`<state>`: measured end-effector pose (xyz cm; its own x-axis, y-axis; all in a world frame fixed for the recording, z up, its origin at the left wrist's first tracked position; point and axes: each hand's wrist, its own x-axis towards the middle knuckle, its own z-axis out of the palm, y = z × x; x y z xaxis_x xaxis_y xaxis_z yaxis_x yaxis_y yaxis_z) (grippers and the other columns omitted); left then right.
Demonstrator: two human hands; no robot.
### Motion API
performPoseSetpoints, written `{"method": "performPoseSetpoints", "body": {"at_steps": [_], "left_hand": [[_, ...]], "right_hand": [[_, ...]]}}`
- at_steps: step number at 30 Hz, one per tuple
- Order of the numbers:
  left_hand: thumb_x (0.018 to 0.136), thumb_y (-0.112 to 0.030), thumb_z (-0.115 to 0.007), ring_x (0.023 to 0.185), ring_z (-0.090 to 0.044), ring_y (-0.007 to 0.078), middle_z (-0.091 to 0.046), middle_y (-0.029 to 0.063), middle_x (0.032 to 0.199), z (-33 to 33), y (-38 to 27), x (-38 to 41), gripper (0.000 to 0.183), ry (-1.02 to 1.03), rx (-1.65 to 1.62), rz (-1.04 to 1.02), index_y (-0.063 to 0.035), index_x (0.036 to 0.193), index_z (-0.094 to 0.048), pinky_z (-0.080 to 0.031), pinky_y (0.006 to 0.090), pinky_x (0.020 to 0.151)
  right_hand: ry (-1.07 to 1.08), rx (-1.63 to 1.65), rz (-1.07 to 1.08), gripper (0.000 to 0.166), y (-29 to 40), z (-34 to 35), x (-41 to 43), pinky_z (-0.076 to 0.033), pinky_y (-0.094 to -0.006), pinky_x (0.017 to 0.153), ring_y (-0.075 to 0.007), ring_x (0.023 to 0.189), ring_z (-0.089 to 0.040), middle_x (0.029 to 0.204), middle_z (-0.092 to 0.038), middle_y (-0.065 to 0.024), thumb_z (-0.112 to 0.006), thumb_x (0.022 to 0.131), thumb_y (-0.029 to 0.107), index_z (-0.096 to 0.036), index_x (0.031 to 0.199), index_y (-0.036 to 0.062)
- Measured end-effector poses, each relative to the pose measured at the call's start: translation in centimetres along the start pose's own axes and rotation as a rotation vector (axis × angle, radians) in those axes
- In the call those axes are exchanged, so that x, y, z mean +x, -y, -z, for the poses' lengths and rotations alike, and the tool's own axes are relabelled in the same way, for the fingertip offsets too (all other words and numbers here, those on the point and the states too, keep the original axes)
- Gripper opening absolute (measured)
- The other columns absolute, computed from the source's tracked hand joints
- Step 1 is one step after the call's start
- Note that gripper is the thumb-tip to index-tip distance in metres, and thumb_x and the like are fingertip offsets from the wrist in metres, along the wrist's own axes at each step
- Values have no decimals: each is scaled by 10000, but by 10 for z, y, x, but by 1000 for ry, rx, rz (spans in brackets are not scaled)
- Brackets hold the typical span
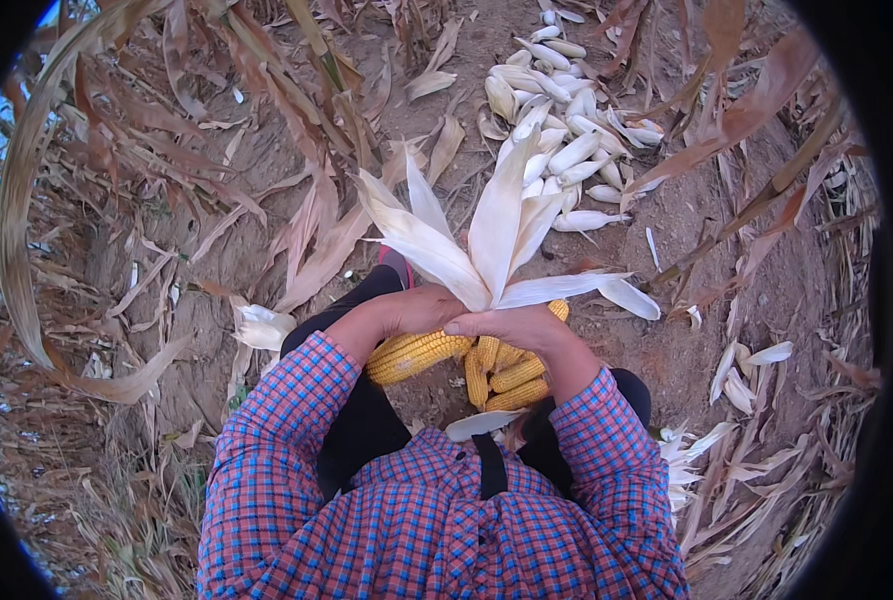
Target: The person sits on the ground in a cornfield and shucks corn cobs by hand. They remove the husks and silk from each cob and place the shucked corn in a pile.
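Observation:
A yellow ear of corn (419, 357) slants down to the left below my left hand (420, 307), which is closed around it. Pale husk leaves (484, 247) fan out above both hands, peeled back from the kernels. My right hand (512, 325) grips the base of these leaves, its thumb meeting my left hand. The fingers of both hands are mostly hidden underneath. Several bare yellow ears (518, 377) lie on the soil between my legs, partly covered by my right hand and forearm. A loose husk leaf (484, 425) rests just below them.
Ahead to the right, many ears in white husks (566, 142) form a heap on the soil. Dry corn stalks (319, 97) stand at left, and another stalk (754, 196) leans in from the right. Discarded husks (739, 379) lie at right, with one (261, 326) beside my left leg.

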<state>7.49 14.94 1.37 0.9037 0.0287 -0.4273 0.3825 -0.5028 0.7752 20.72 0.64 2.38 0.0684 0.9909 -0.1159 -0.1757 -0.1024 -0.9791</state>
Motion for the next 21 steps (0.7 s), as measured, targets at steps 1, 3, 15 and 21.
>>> {"method": "performPoseSetpoints", "body": {"at_steps": [1, 3, 15, 21], "left_hand": [[955, -326, -465, 1160, -508, 228, -545, 172, 1257, 0, -8, 2, 446, 61, 45, 55, -19, 1277, -497, -370, 333, 1002], [953, -349, -465, 1159, -500, 222, -541, 171, 1257, 1, -23, 3, 478, 99, -4, 106, -11, 1291, -479, -366, 325, 1000], [779, -141, -701, 1102, -479, 135, -528, 60, 1181, -5, -40, 16, 629, -11, -376, -164, -15, 1319, -403, -371, 291, 970], [784, -123, -690, 1047, -510, 106, -531, 34, 1131, -33, -39, 34, 608, -265, -712, -240, -18, 1309, -402, -421, 265, 907]], "right_hand": [[-137, 1, 120, 529, -10, -6, 5, -455, -287, 855, -170, 958, -578, 1099, -620, -109, -757, 726, 194, -572, 1166, -32], [-299, 104, 180, 482, -24, -10, 11, -465, -287, 831, -169, 941, -588, 1086, -624, -109, -728, 758, 185, -574, 1161, -29], [-440, 806, 101, 238, 14, 14, 23, -485, -306, 597, -156, 654, -543, 739, -539, -40, -513, 948, 226, -508, 1087, 32], [-335, 975, 377, 238, 24, 28, 23, -293, -243, 463, -78, 466, -285, 565, -291, 24, -384, 985, 263, -424, 825, 91]]}}
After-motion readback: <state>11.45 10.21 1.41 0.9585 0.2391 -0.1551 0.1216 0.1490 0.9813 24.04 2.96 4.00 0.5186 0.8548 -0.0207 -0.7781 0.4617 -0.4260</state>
